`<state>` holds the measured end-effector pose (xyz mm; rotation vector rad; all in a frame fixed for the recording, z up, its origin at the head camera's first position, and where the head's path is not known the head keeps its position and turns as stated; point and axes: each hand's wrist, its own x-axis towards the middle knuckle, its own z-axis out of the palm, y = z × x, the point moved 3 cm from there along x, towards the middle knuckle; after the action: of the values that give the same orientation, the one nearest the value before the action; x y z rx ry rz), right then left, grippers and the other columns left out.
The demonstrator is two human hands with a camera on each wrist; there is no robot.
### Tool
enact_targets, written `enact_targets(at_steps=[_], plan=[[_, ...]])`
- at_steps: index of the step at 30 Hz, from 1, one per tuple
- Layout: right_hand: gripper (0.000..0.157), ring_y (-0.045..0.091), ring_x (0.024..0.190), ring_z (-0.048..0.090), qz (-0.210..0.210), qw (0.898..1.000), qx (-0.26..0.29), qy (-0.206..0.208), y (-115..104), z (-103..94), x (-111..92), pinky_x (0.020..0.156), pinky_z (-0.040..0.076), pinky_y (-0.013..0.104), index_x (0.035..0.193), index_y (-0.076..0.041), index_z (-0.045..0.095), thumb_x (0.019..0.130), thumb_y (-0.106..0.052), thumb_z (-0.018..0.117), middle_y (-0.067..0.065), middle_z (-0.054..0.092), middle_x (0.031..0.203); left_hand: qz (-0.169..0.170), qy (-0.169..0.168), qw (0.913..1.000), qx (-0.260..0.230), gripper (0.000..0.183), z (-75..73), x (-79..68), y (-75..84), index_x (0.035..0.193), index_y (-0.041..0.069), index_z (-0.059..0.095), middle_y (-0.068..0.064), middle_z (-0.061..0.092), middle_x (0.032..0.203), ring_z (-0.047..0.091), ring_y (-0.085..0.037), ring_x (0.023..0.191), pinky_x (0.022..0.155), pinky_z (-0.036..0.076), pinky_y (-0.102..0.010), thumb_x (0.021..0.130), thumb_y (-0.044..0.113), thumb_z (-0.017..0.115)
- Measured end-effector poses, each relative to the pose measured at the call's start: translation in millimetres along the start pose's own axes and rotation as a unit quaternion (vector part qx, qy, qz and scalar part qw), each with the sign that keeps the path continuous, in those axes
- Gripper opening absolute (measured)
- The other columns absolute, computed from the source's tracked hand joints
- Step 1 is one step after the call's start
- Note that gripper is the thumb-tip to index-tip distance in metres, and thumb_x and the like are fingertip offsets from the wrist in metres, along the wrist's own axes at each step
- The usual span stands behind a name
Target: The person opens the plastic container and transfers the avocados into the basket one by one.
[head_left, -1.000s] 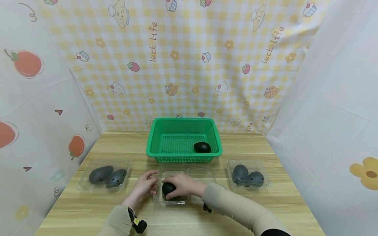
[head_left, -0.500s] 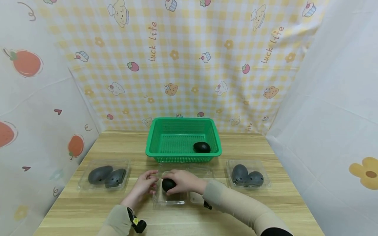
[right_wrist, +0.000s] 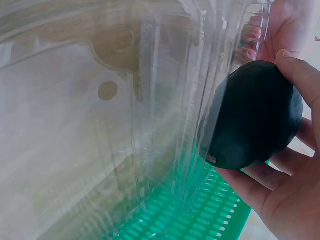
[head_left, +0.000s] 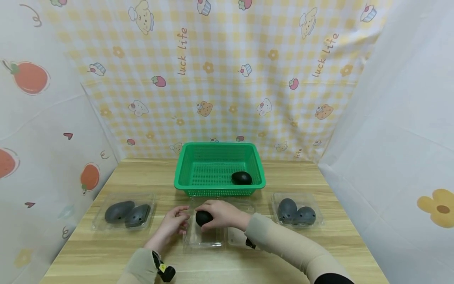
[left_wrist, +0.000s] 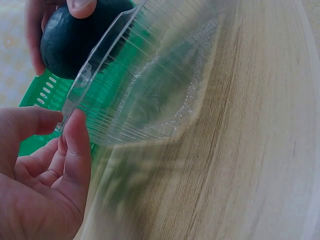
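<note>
A clear plastic clamshell container [head_left: 205,245] lies with its lid folded out to the right in the head view. My left hand [head_left: 173,223] pinches its left rim between thumb and fingers, as the left wrist view shows. My right hand [head_left: 227,216] grips a dark avocado [head_left: 203,218] over the container's base, fingers and thumb wrapped round it. In the right wrist view that avocado [right_wrist: 257,117] is right at the container's rim, its stem end pointing down. Behind the container stands a green basket [head_left: 220,187], where another dark avocado [head_left: 242,178] lies at the right.
Two more clear containers flank the middle. The left one [head_left: 101,225] holds two dark avocados [head_left: 120,212] behind plastic, and the right one [head_left: 319,197] holds two as well [head_left: 306,215]. A patterned curtain [head_left: 227,86] hangs along the table's back edge.
My right hand has lifted the avocado slightly up and toward the basket from lower in the container's base. My left hand keeps its place at the rim.
</note>
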<state>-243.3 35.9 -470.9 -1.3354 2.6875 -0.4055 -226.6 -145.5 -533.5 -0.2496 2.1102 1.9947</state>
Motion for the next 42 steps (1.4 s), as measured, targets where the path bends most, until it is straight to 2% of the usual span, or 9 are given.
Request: enact_targets(at_steps=[5,17,25,35,42], plan=[[0.065,0.006,0.093,0.051,-0.006,1.000,0.002,0.007,-0.1,-4.4,-0.5,0.072,0.044,0.018,0.127,-0.026,0.047,0.072,-0.059,0.057,-0.004,0.050,0.116,0.000,-0.001,1.0000,0.002,0.039,0.0,0.0,-0.3,0.120,0.002,0.048,-0.016,0.052,0.088,0.051,-0.017,0.058,0.045,0.048,-0.030,0.082,0.006,0.056],[0.060,0.006,0.096,0.050,-0.016,1.000,-0.014,0.023,2.3,-13.5,1.0,0.073,0.045,0.019,0.127,-0.025,0.047,0.075,-0.049,0.062,-0.007,0.050,0.116,-0.003,-0.008,1.0000,-0.005,0.038,-0.3,1.2,-3.3,0.120,0.004,0.048,-0.014,0.051,0.086,0.051,-0.017,0.058,0.044,0.047,-0.030,0.083,0.006,0.054],[0.063,0.007,0.095,0.050,-0.013,0.999,-0.024,0.020,2.3,-25.4,-1.2,0.072,0.045,0.020,0.127,-0.026,0.046,0.073,-0.056,0.058,-0.006,0.049,0.116,-0.003,-0.002,1.0000,0.002,0.038,-0.1,1.3,-2.8,0.120,0.004,0.048,-0.018,0.052,0.091,0.052,-0.018,0.059,0.045,0.048,-0.031,0.083,0.006,0.053],[0.061,0.008,0.097,0.050,-0.023,0.999,-0.035,0.035,9.8,-33.9,-2.9,0.073,0.046,0.021,0.127,-0.028,0.046,0.074,-0.059,0.055,-0.006,0.049,0.117,0.003,-0.010,0.9997,-0.023,0.041,0.2,0.1,-3.5,0.122,0.002,0.046,-0.010,0.050,0.084,0.051,-0.017,0.058,0.045,0.047,-0.029,0.082,0.005,0.055],[0.061,0.007,0.096,0.050,-0.016,0.999,-0.034,0.029,9.9,-40.2,-3.4,0.072,0.045,0.020,0.127,-0.030,0.044,0.074,-0.058,0.055,-0.007,0.049,0.116,0.007,-0.008,0.9998,-0.019,0.041,-0.1,1.0,-4.8,0.122,0.002,0.046,-0.010,0.051,0.084,0.051,-0.017,0.059,0.045,0.047,-0.029,0.082,0.004,0.054]])
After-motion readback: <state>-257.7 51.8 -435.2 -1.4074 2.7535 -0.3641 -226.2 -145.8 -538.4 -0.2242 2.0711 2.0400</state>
